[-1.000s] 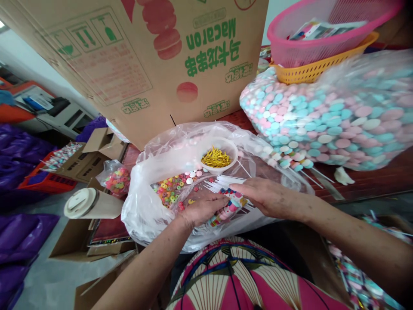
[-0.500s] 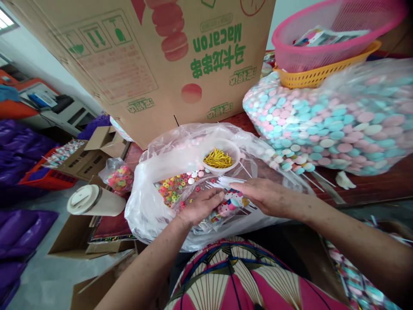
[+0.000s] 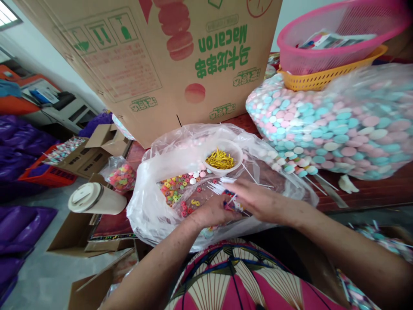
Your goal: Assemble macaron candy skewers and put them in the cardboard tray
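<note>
A small candy packet [image 3: 232,204] is pinched between the left hand [image 3: 213,214] and right hand [image 3: 254,199], both grips closed on it. White sticks [image 3: 219,185] lie just beyond, pointing away-right (toward the bowl of gold ties [image 3: 222,158]). Loose ring candies [image 3: 174,191] lie left, inside the clear bag [image 3: 151,206].

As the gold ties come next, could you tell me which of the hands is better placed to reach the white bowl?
Probably the right hand: it lies just below the white bowl of gold ties, while the left hand sits lower, gripping the candy packet.
</note>
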Available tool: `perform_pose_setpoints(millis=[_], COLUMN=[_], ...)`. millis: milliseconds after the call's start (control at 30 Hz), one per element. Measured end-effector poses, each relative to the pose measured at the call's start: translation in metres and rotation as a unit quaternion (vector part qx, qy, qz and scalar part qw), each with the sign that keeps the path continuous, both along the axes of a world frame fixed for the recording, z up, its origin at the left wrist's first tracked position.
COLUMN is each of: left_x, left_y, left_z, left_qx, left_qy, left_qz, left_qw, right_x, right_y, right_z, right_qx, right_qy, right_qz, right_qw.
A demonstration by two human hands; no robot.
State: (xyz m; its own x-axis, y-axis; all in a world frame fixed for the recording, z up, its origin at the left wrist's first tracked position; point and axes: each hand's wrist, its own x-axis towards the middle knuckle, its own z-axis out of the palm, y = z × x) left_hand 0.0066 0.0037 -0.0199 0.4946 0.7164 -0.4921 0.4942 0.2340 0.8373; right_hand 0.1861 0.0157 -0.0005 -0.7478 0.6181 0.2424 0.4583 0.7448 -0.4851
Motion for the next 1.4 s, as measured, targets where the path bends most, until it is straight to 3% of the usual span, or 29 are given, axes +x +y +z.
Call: perform_pose_setpoints(millis=[67, 200, 333, 433, 567, 667, 733, 833, 1000, 1067, 1200, 1333, 1400], left_x=[-0.003, -0.004, -0.003, -0.001, -0.013, -0.034, -0.044, -0.042, -0.024, -0.021, -0.02, -0.018, -0.019], left_y=[0.002, 0.006, 0.005, 0.002, 0.001, 0.003, 0.004, 0.002, -0.006, -0.01, -0.013, -0.014, -0.015], left_z=[-0.002, -0.015, -0.022, -0.017, -0.009, -0.005, -0.006, -0.013, -0.027, -0.029, -0.028, -0.03, -0.032], left_qx=[0.002, 0.166, 0.217, 0.226, 0.123, 0.028, -0.033, -0.074, 0.073, 0.1, 0.081, 0.246, 0.268], left_qy=[0.011, 0.097, 0.126, 0.092, 0.058, -0.043, -0.1, -0.147, -0.125, -0.119, -0.119, -0.042, -0.035], left_qz=[-0.014, -0.011, 0.006, 0.011, 0.053, -0.005, -0.009, 0.068, 0.192, 0.218, 0.273, 0.249, 0.26], left_qw=[1.0, 0.981, 0.968, 0.97, 0.989, 0.999, 0.994, 0.984, 0.971, 0.963, 0.951, 0.936, 0.927], right_x=[0.005, 0.002, -0.005, -0.012, -0.019, -0.017, -0.015, -0.019, -0.033, -0.034, -0.029, -0.038, -0.047], right_y=[0.006, 0.006, 0.004, 0.005, 0.004, 0.004, 0.005, 0.005, 0.001, 0.0, -0.002, -0.014, -0.021], right_z=[-0.001, -0.013, -0.017, -0.018, -0.027, -0.035, -0.038, -0.041, -0.04, -0.04, -0.04, -0.05, -0.055], right_qx=[-0.004, -0.055, -0.108, -0.122, -0.145, -0.227, -0.289, -0.307, -0.168, -0.16, -0.294, -0.457, -0.489], right_qy=[-0.014, -0.056, 0.047, 0.07, 0.114, 0.174, 0.206, 0.231, 0.212, 0.221, 0.3, 0.251, 0.258], right_qz=[-0.011, 0.012, -0.145, -0.134, -0.133, -0.164, -0.181, -0.189, -0.196, -0.206, -0.22, -0.192, -0.209], right_qw=[1.0, 0.997, 0.982, 0.981, 0.974, 0.944, 0.917, 0.904, 0.943, 0.94, 0.88, 0.832, 0.807])
